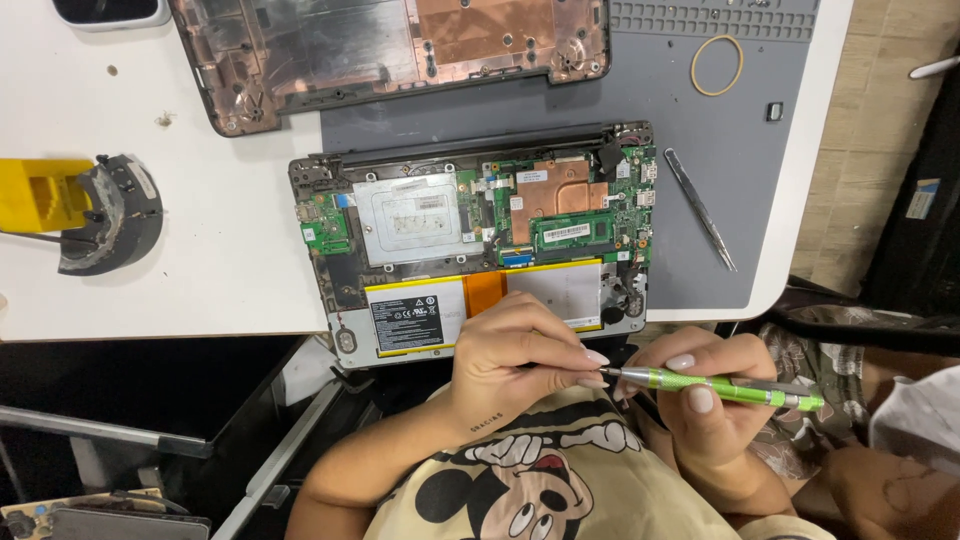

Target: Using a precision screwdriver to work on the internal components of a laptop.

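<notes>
The right hand (715, 405) is closed around a slim green metal precision screwdriver (715, 385), held level, while the left hand (515, 350) pinches its thumb and forefinger at the driver's tip, so the step in hand looks like seating or changing the bit. Just beyond the grip lies the opened small laptop (480, 235), its green circuit board, copper heat plate and flat white battery bared. The next move calls for bringing the tip squarely onto one of its screws; steel tweezers (700, 208) lie beyond to the right on the grey mat (760, 180).

Both hands (520, 355) (715, 400) meet fingertip to fingertip, fingers curled
</notes>
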